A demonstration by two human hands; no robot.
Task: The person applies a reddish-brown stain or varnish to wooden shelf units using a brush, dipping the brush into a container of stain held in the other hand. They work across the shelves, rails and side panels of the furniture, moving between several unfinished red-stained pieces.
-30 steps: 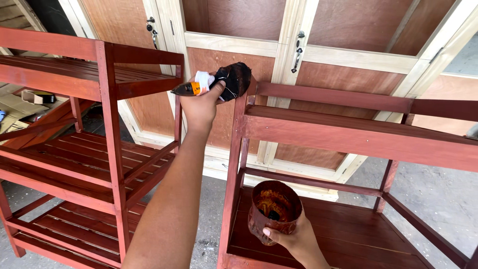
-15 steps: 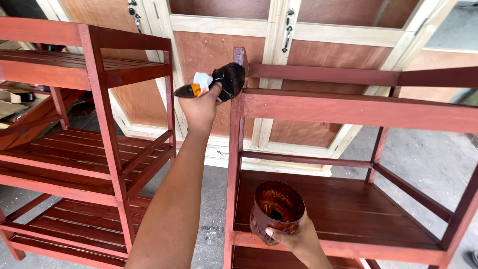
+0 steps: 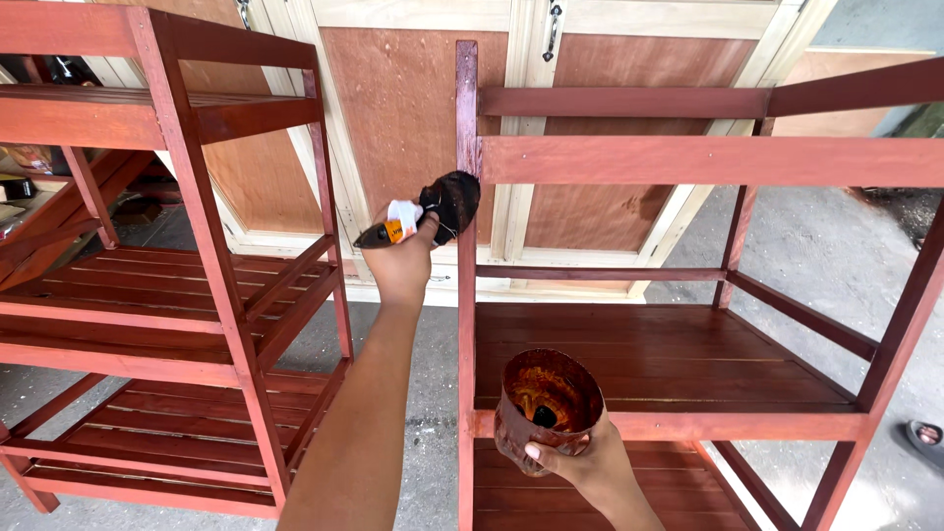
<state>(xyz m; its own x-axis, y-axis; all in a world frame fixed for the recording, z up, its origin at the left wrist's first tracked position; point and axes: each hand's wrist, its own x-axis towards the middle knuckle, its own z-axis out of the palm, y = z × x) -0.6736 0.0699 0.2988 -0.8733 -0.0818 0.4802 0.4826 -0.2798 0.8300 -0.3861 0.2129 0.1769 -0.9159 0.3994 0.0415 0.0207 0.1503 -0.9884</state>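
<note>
Brush (image 3: 433, 211) gripped in left hand (image 3: 401, 261) touches upright post (image 3: 466, 246); right hand (image 3: 580, 462) holds cup (image 3: 546, 408).

Brush drops down the post while the view closes in

Over the last second the left hand (image 3: 401, 258) has come down the front corner post (image 3: 466, 295) of the right-hand shelf unit (image 3: 688, 162): its dark-stained brush (image 3: 447, 205) was up level with the top rail and now presses the post below the second rail. The right hand (image 3: 590, 467) has carried the stain-smeared cup (image 3: 546, 408) up a little and further right, in front of the lower shelf's front edge. The camera has swung right and nearer, so the left-hand shelf unit (image 3: 177, 197) slides toward the frame edge.
</note>
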